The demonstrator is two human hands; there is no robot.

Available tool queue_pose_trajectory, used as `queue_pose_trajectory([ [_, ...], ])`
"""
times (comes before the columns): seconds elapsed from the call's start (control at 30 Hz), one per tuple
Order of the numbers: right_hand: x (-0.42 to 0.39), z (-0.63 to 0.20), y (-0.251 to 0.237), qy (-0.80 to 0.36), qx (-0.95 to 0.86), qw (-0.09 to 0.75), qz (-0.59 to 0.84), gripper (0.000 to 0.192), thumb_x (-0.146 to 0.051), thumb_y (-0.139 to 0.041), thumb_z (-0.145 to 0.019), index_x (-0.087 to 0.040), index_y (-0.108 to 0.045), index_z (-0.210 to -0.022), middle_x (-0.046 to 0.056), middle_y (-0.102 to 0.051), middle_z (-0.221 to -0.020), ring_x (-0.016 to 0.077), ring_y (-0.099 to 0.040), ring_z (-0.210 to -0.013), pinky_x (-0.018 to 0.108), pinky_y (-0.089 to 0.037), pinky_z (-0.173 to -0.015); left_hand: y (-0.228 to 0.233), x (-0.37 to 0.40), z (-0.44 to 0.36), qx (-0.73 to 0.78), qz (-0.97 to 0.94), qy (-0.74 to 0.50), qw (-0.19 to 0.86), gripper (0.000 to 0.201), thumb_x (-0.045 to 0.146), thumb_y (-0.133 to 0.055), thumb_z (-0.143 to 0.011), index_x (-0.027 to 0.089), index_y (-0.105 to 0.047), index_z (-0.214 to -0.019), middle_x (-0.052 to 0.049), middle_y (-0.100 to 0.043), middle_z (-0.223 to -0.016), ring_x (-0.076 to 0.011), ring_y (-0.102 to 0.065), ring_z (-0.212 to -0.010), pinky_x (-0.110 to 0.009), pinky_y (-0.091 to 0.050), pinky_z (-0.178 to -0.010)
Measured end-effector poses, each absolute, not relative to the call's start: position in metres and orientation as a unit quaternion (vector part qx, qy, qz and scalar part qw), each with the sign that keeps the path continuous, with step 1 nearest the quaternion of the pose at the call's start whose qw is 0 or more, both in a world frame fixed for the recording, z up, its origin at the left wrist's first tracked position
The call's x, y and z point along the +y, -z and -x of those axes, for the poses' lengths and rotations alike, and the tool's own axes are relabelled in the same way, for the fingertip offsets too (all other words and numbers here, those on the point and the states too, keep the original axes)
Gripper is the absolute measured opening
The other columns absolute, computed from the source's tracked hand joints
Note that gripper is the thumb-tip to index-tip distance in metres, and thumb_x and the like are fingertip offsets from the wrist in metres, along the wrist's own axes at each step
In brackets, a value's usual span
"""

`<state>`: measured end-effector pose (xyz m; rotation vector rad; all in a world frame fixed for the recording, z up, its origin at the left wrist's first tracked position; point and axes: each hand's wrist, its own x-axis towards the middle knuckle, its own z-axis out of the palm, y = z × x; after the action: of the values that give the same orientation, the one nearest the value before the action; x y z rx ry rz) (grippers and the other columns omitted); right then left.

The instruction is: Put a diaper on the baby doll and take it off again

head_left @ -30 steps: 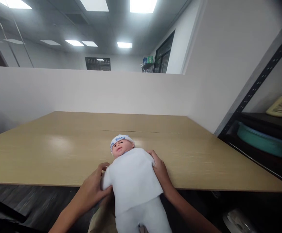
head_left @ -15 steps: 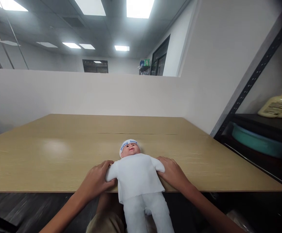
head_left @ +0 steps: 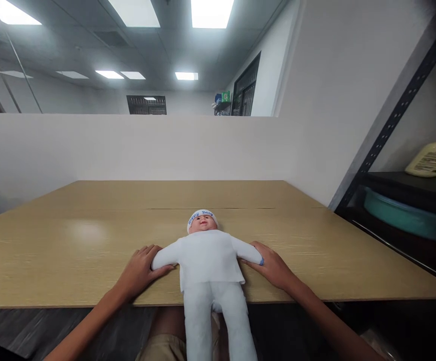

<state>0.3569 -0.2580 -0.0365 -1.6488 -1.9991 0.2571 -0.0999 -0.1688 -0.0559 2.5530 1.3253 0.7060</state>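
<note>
Both forearms reach forward from the near edge of the counter (head_left: 71,250). The left hand (head_left: 140,269) lies palm down, fingers loosely curled over the end of the doll's (head_left: 207,260) outstretched arm, pressing it to the wood. The right hand (head_left: 272,265) rests likewise on the other sleeve end, fingers relaxed rather than clenched. The doll lies face up at the near edge, arms spread, wearing a white suit and a white cap with blue lettering; its legs hang off over the person's lap.
</note>
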Motion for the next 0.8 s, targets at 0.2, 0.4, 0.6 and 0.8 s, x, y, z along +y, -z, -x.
queue_pose_trajectory([
  [0.2,-0.197,-0.371,0.040,-0.067,-0.742,0.267,0.611,0.037,-0.059,-0.065,-0.099,-0.023,-0.065,-0.102,0.005,-0.073,-0.100,0.0262,-0.067,-0.091,0.034,-0.046,-0.076,0.054,-0.101,0.083,0.431,-0.863,-0.248,0.090,0.058,0.078,-0.058,-0.096,0.021,-0.068,-0.107,-0.011,-0.075,-0.102,-0.0305,-0.068,-0.095,-0.041,-0.049,-0.084],
  [0.4,-0.136,-0.383,0.046,-0.046,-0.729,0.263,0.630,0.035,-0.057,-0.067,-0.099,-0.023,-0.066,-0.107,0.006,-0.076,-0.105,0.0259,-0.069,-0.093,0.032,-0.045,-0.074,0.056,-0.035,0.066,0.453,-0.850,-0.250,0.096,0.061,0.080,-0.058,-0.094,0.022,-0.068,-0.110,-0.010,-0.075,-0.108,-0.0300,-0.069,-0.099,-0.038,-0.049,-0.083],
  [0.6,-0.077,-0.388,0.048,-0.022,-0.721,0.259,0.643,0.036,-0.059,-0.067,-0.100,-0.023,-0.067,-0.105,0.007,-0.076,-0.106,0.0252,-0.070,-0.092,0.031,-0.044,-0.073,0.060,0.019,0.054,0.459,-0.842,-0.271,0.080,0.066,0.082,-0.057,-0.093,0.022,-0.070,-0.117,-0.011,-0.077,-0.113,-0.0312,-0.069,-0.102,-0.039,-0.050,-0.088],
  [0.8,-0.021,-0.391,0.053,0.014,-0.715,0.270,0.645,0.025,-0.043,-0.070,-0.095,-0.022,-0.065,-0.106,0.007,-0.075,-0.103,0.0243,-0.068,-0.088,0.030,-0.043,-0.071,0.065,0.066,0.045,0.518,-0.807,-0.284,0.007,0.070,0.085,-0.057,-0.091,0.021,-0.067,-0.118,-0.013,-0.077,-0.111,-0.0357,-0.067,-0.106,-0.046,-0.047,-0.097],
])
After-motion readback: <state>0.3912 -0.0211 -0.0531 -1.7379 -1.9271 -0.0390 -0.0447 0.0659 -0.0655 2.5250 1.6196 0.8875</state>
